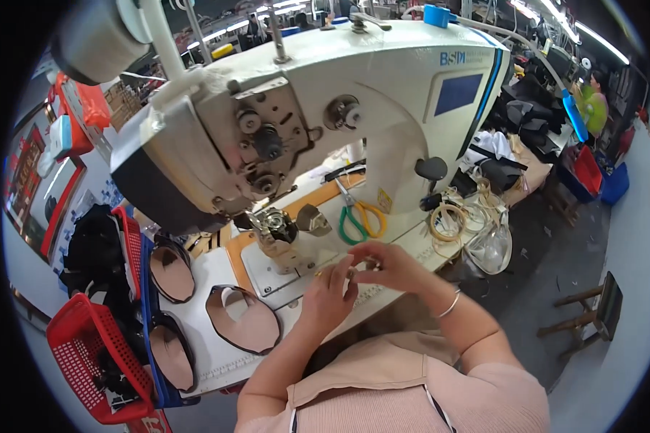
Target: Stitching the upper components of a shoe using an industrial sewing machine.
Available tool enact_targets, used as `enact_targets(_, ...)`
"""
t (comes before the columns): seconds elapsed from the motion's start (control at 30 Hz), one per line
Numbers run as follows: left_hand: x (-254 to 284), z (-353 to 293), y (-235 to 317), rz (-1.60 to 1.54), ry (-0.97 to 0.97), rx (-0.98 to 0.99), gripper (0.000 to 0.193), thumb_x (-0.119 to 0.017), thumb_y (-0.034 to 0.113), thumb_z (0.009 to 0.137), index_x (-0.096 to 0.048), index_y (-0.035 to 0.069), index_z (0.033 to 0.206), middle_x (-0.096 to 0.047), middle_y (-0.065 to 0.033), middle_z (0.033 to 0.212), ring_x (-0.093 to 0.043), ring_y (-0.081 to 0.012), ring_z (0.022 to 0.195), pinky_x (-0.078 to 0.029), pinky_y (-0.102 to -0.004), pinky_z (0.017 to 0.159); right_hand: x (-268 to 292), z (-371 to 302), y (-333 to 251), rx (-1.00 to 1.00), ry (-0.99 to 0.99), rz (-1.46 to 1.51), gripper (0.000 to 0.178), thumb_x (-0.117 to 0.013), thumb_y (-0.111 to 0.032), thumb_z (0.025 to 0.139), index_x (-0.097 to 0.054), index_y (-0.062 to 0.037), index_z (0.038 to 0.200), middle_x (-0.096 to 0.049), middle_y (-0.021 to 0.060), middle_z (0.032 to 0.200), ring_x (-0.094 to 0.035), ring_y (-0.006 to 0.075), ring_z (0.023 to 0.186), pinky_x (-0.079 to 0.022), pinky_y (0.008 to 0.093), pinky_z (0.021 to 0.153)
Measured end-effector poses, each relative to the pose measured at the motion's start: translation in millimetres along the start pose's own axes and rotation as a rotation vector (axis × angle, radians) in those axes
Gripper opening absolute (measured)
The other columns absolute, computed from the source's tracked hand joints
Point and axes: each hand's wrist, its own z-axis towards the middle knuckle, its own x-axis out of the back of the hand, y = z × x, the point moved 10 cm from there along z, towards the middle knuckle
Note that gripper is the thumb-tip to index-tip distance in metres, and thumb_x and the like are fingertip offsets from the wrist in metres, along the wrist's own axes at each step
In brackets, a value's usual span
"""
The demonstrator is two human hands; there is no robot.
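My left hand (328, 294) and my right hand (391, 267) meet at the front edge of the sewing machine table, fingertips close together. The right fingers are closed in a pinch around a small shiny metal part (372, 265), too small to make out fully. My left fingers are curled in beside it; what they grip is hidden. Just beyond my hands stands a large white sewing machine (390, 68), its sewing foot area (278, 225) up and to the left. Green-handled scissors (353, 224) and yellow-handled scissors (372, 219) lie on the bed behind my hands.
Beige cut pieces with black edging (256, 325) lie at the left of the white table (220, 361). Red baskets (79, 328) holding black material stand farther left. Tape rolls (448, 222) sit to the right. A wooden stool (592, 314) is on the floor; another person (594, 108) appears far right.
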Motion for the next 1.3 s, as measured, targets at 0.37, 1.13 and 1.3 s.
enact_targets(0.37,-119,11,-50,-0.168,-0.386,0.228,0.023,-0.052,0.005,0.081,-0.058,0.003,0.103,-0.054,-0.0149,0.103,-0.056,-0.034,0.091,-0.047,-0.0416,0.077,205,-200,-49,0.733,0.274,0.843,0.028,-0.056,-0.026,0.09,-0.052,-0.0018,0.102,-0.04,0.0008,0.062,-0.038,0.0095,0.052,-0.031,0.0218,0.042)
enact_targets(1.13,-143,-20,-113,-0.244,-0.483,0.399,0.017,-0.07,0.019,0.074,-0.061,0.004,0.075,-0.058,-0.0144,0.09,-0.058,-0.031,0.08,-0.046,-0.0394,0.067,-5,-35,77,-0.271,0.176,0.169,0.021,-0.056,-0.009,0.089,-0.062,-0.0012,0.108,-0.063,0.0013,0.077,-0.055,0.0051,0.067,-0.043,0.0184,0.061)
enact_targets(1.3,-100,-13,-86,-0.507,-0.256,0.504,0.019,-0.068,0.017,0.078,-0.062,0.004,0.091,-0.061,-0.0107,0.081,-0.06,-0.0238,0.072,-0.048,-0.0325,0.065,3,-41,72,-0.212,0.283,0.162,0.019,-0.056,-0.007,0.089,-0.062,-0.0006,0.105,-0.064,0.0033,0.081,-0.057,0.0063,0.069,-0.043,0.0186,0.059)
